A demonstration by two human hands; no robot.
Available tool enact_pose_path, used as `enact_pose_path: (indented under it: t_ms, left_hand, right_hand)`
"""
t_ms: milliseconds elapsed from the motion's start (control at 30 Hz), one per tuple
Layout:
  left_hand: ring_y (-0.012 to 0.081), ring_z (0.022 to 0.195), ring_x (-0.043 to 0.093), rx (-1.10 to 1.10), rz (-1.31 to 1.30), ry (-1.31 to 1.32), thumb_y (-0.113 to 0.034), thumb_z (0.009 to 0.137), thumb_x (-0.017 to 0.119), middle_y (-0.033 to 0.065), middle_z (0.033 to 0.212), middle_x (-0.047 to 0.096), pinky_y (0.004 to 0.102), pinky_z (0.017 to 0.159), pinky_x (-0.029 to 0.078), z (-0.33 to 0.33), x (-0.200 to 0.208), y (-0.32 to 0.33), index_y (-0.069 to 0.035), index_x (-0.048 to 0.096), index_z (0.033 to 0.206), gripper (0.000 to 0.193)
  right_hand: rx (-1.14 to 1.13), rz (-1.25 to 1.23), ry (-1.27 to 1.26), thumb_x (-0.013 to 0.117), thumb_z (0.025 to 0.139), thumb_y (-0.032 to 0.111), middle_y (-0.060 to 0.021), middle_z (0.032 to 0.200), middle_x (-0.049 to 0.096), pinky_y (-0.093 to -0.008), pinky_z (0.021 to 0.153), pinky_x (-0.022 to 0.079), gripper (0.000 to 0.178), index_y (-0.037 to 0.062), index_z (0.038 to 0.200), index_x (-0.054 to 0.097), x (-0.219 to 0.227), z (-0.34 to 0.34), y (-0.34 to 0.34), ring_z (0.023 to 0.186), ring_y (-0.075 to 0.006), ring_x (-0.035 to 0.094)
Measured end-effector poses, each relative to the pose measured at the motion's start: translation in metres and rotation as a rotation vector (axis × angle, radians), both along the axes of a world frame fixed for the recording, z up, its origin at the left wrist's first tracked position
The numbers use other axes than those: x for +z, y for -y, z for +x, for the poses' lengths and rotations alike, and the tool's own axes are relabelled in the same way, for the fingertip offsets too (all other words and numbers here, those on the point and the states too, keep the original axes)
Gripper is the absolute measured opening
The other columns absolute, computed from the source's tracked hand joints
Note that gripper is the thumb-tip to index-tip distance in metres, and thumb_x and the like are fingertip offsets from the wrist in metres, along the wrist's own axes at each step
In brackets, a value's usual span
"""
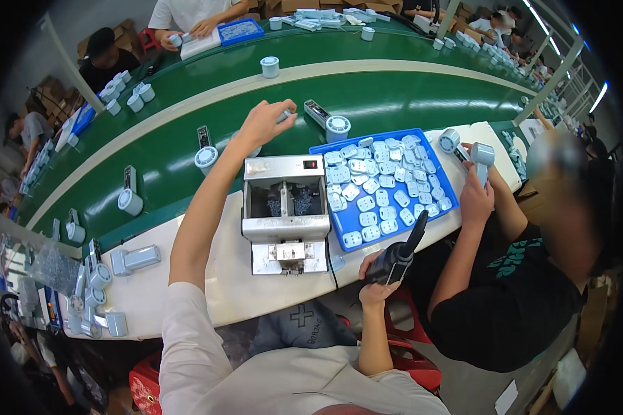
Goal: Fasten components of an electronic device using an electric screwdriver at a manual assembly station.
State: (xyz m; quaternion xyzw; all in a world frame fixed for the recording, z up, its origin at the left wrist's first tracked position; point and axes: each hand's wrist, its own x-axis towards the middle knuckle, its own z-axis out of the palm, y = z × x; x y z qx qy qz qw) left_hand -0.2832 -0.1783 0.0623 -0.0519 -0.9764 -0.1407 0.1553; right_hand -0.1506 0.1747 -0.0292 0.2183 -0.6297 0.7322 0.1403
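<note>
My left hand [264,123] reaches far over the green conveyor belt [187,149] and is closed on a pale blue handheld device [284,114], most of it hidden by the fingers. My right hand [375,277] stays low by the white bench edge, gripping a black electric screwdriver [401,254] that points up toward a blue tray [383,185] filled with several pale blue plastic parts. Between my arms stands a grey metal screw feeder machine [286,211].
More pale blue devices ride the belt [206,155], [329,122], [129,197]. Others pile at the bench's left end [97,290]. A person in a black shirt [505,290] sits close on my right, holding a device [482,158]. Other workers sit across the belt.
</note>
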Motion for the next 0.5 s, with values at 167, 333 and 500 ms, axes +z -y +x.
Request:
enact_pose_path:
  t_ms: [167, 333, 500]
  left_hand:
    - [0.0321, 0.107, 0.054, -0.116, -0.066, -0.117, -0.028, 0.085, 0.059, 0.014, 0.119, 0.055, 0.0385, 0.089, 0.043, -0.052, -0.026, 0.003, -0.012, 0.049, 0.124, 0.043]
    - [0.0332, 0.117, 0.047, -0.446, -0.038, -0.248, -0.024, 0.08, 0.065, 0.0169, 0.129, 0.046, 0.0431, 0.099, 0.039, -0.111, -0.038, -0.002, -0.012, 0.043, 0.133, 0.058]
    - [0.028, 0.109, 0.053, -0.387, -0.096, -0.077, -0.016, 0.073, 0.07, 0.0117, 0.113, 0.057, 0.0405, 0.093, 0.042, -0.101, -0.043, -0.009, -0.007, 0.055, 0.117, 0.047]
  right_hand:
    - [-0.124, 0.098, -0.008, 0.047, 0.074, 0.077, -0.0048, 0.057, 0.048, -0.0217, 0.043, 0.033, 0.078, 0.0, 0.086, 0.046, 0.002, 0.003, 0.004, 0.045, -0.0114, 0.045]
    - [-0.118, 0.292, -0.233, 0.055, 0.085, 0.05, -0.0063, 0.062, 0.056, -0.0261, 0.048, 0.043, 0.053, -0.0024, 0.083, 0.056, 0.013, 0.003, 0.007, 0.05, -0.0162, 0.055]
    - [-0.121, 0.107, -0.063, 0.041, 0.082, 0.066, -0.0056, 0.059, 0.049, -0.0235, 0.044, 0.036, 0.066, 0.0002, 0.079, 0.048, 0.006, 0.014, 0.01, 0.047, -0.0131, 0.046]
